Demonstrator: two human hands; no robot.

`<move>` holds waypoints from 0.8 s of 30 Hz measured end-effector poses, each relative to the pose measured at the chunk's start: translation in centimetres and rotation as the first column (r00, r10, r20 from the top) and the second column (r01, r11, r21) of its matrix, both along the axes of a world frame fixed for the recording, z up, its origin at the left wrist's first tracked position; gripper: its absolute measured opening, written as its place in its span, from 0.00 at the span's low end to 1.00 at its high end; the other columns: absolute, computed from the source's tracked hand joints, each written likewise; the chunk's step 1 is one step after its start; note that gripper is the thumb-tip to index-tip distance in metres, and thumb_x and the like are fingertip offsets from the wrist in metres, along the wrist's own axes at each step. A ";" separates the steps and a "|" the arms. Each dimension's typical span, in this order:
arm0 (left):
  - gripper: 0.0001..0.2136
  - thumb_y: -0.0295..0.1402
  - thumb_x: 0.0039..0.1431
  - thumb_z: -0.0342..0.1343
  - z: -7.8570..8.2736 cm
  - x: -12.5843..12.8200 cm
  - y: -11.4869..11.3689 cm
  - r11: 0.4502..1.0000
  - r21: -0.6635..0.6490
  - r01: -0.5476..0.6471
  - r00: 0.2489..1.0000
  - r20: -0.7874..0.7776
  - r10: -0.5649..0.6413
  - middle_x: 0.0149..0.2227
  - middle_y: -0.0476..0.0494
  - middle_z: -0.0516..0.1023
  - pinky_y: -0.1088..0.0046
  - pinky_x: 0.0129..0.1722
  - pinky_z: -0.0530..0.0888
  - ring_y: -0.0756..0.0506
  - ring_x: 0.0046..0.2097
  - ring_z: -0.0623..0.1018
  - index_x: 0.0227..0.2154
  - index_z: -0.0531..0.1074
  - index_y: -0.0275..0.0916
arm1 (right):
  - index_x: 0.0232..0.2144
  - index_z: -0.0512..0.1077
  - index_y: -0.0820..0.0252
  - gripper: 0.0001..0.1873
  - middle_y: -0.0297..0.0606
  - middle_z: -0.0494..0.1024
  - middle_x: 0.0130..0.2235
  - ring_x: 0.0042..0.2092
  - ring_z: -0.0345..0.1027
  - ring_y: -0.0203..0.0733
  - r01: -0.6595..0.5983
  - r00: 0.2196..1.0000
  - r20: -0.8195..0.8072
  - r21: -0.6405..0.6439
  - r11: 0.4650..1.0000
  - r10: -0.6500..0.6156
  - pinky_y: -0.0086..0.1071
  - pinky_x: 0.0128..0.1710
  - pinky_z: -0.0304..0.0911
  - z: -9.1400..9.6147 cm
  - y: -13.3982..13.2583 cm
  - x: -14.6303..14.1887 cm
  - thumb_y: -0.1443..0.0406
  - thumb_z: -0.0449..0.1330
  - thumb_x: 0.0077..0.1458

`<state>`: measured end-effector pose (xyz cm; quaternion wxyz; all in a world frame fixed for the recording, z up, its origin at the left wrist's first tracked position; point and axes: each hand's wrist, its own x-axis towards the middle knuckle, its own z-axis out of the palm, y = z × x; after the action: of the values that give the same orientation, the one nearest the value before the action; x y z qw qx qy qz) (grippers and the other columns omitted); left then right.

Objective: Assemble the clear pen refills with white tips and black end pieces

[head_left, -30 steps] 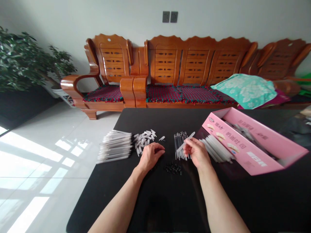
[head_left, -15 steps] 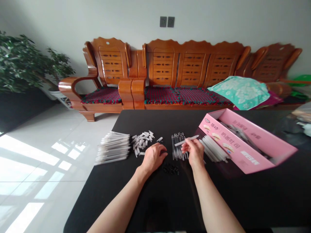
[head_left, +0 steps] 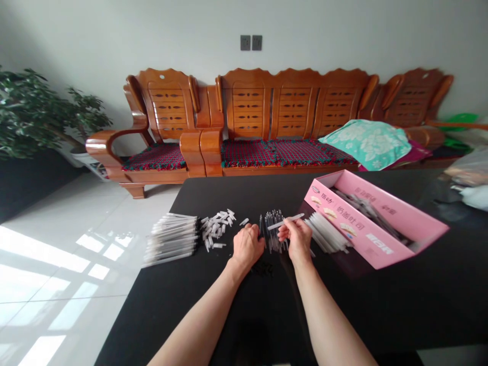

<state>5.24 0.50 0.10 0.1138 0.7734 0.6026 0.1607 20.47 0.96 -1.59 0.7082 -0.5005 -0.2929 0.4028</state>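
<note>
My right hand [head_left: 295, 239] pinches a clear pen barrel [head_left: 285, 221], held level above the black table [head_left: 343, 305]. My left hand [head_left: 247, 245] is closed in a pinch beside a bunch of dark refills [head_left: 272, 229], fingertips at its left edge; what it grips is too small to make out. Small black parts [head_left: 263, 268] lie just below my hands. A heap of white caps [head_left: 215, 229] and a stack of clear pens [head_left: 171, 238] lie to the left. More clear barrels [head_left: 326, 231] lie to the right.
An open pink box [head_left: 375, 239] with more parts stands at the right. Bags [head_left: 470, 183] sit at the far right edge. Behind the table stand wooden chairs [head_left: 267, 122] with a green pillow [head_left: 368, 142]; a plant [head_left: 34, 112] is at the left over white floor tiles.
My left hand has moved right from the caps to the refill bunch. My right hand has tilted the barrel from slanted to level. The view has shifted slightly.
</note>
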 end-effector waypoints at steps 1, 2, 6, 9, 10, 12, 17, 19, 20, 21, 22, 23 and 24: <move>0.04 0.33 0.57 0.57 0.1 -0.3 -0.1 1.000 0.000 -0.003 1.000 -0.013 0.003 0.37 0.42 0.77 0.70 0.36 0.71 0.43 0.38 0.78 0.34 0.71 0.40 | 0.25 0.70 0.62 0.12 0.30 0.74 0.17 0.14 0.66 0.35 -0.005 1.000 0.000 0.002 1.000 0.005 0.25 0.11 0.60 0.0 0.0 -0.1 0.60 0.66 0.45; 0.04 0.33 0.57 0.57 0.1 -0.5 -0.1 1.000 0.000 -0.003 1.000 -0.028 0.003 0.38 0.41 0.77 0.70 0.36 0.71 0.43 0.38 0.78 0.34 0.72 0.39 | 0.25 0.70 0.62 0.11 0.30 0.74 0.17 0.14 0.65 0.35 -0.009 1.000 0.000 0.004 1.000 0.009 0.25 0.11 0.60 0.0 0.0 -0.1 0.60 0.66 0.45; 0.06 0.33 0.58 0.55 0.3 -0.9 -0.4 1.000 -0.017 0.018 0.995 -0.095 -0.020 0.38 0.38 0.77 0.69 0.36 0.71 0.41 0.38 0.79 0.33 0.73 0.37 | 0.25 0.70 0.62 0.12 0.30 0.74 0.17 0.15 0.66 0.35 -0.013 1.000 0.003 0.001 1.000 0.013 0.24 0.10 0.59 0.1 -0.2 -0.2 0.60 0.67 0.46; 0.07 0.33 0.59 0.52 0.2 -0.8 -0.5 1.000 -0.025 0.015 0.993 -0.121 -0.018 0.36 0.37 0.78 0.69 0.35 0.71 0.41 0.36 0.80 0.33 0.74 0.36 | 0.25 0.70 0.62 0.12 0.31 0.74 0.17 0.15 0.66 0.34 -0.018 1.000 0.006 0.007 1.000 0.018 0.24 0.11 0.60 0.0 -0.2 -0.2 0.60 0.67 0.46; 0.08 0.33 0.60 0.51 0.1 -0.7 -0.5 1.000 -0.022 0.006 0.992 -0.125 -0.009 0.35 0.38 0.78 0.69 0.34 0.71 0.41 0.36 0.80 0.33 0.74 0.36 | 0.25 0.71 0.62 0.12 0.31 0.74 0.17 0.15 0.66 0.35 -0.021 1.000 0.007 0.009 1.000 0.021 0.24 0.11 0.60 0.0 -0.1 -0.2 0.59 0.67 0.45; 0.09 0.32 0.60 0.50 0.1 -0.7 -0.4 1.000 -0.017 -0.010 0.991 -0.131 0.008 0.35 0.38 0.78 0.70 0.34 0.71 0.41 0.35 0.80 0.32 0.74 0.35 | 0.26 0.71 0.62 0.13 0.31 0.74 0.17 0.15 0.66 0.35 -0.024 1.000 0.008 0.011 1.000 0.024 0.24 0.11 0.60 -0.1 -0.1 -0.2 0.59 0.67 0.45; 0.09 0.33 0.60 0.50 0.5 -1.3 -0.2 0.999 -0.005 -0.038 0.996 -0.075 0.038 0.34 0.39 0.80 0.70 0.33 0.69 0.41 0.35 0.80 0.31 0.75 0.37 | 0.25 0.71 0.62 0.13 0.32 0.75 0.17 0.14 0.66 0.35 -0.029 0.999 -0.019 0.007 1.000 0.029 0.25 0.11 0.60 -0.1 0.0 -0.1 0.60 0.68 0.43; 0.09 0.34 0.61 0.50 0.8 -2.0 -0.3 0.999 0.006 -0.039 0.999 -0.015 0.039 0.32 0.41 0.80 0.71 0.32 0.68 0.42 0.34 0.80 0.32 0.74 0.38 | 0.25 0.71 0.62 0.12 0.32 0.75 0.17 0.15 0.67 0.36 -0.031 0.998 -0.061 0.011 0.999 0.031 0.25 0.11 0.61 0.0 0.0 0.0 0.60 0.68 0.43; 0.09 0.34 0.62 0.50 1.0 -2.5 -0.3 1.000 0.008 -0.025 0.999 0.019 0.025 0.30 0.43 0.79 0.72 0.32 0.67 0.43 0.33 0.79 0.33 0.74 0.39 | 0.25 0.71 0.62 0.12 0.33 0.75 0.17 0.15 0.67 0.36 -0.032 0.996 -0.087 0.017 0.999 0.033 0.25 0.11 0.61 0.0 0.0 0.2 0.60 0.68 0.43; 0.09 0.35 0.63 0.50 1.0 -2.9 -0.3 1.000 0.006 -0.003 0.998 0.057 0.002 0.28 0.44 0.78 0.72 0.32 0.66 0.44 0.31 0.79 0.34 0.74 0.39 | 0.25 0.71 0.62 0.12 0.33 0.76 0.18 0.16 0.68 0.37 -0.034 0.993 -0.114 0.026 0.999 0.036 0.26 0.11 0.62 0.1 0.1 0.3 0.60 0.68 0.42; 0.09 0.34 0.64 0.50 1.0 -3.4 -0.3 1.000 0.003 0.028 0.995 0.100 -0.029 0.27 0.45 0.78 0.73 0.31 0.65 0.45 0.30 0.78 0.34 0.73 0.40 | 0.26 0.71 0.62 0.12 0.34 0.76 0.18 0.16 0.69 0.37 -0.035 0.989 -0.139 0.038 0.999 0.040 0.26 0.12 0.63 0.1 0.1 0.5 0.60 0.68 0.43; 0.08 0.34 0.64 0.50 0.9 -3.8 -0.3 0.998 0.004 0.062 0.987 0.148 -0.062 0.26 0.46 0.77 0.74 0.31 0.65 0.46 0.30 0.77 0.34 0.73 0.39 | 0.26 0.72 0.62 0.12 0.34 0.77 0.18 0.17 0.69 0.38 -0.034 0.986 -0.162 0.051 0.998 0.042 0.27 0.13 0.64 0.2 0.1 0.7 0.60 0.68 0.43; 0.08 0.33 0.65 0.50 0.8 -4.2 -0.3 0.996 0.008 0.093 0.976 0.197 -0.093 0.26 0.47 0.77 0.74 0.31 0.64 0.47 0.30 0.77 0.33 0.72 0.39 | 0.27 0.72 0.62 0.12 0.35 0.77 0.19 0.17 0.70 0.38 -0.031 0.983 -0.181 0.064 0.997 0.042 0.27 0.13 0.64 0.2 0.2 0.9 0.61 0.68 0.43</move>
<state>1.02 0.24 0.85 0.1810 0.7810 0.5515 0.2307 21.32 1.12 -1.40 0.7395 -0.4341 -0.2480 0.4508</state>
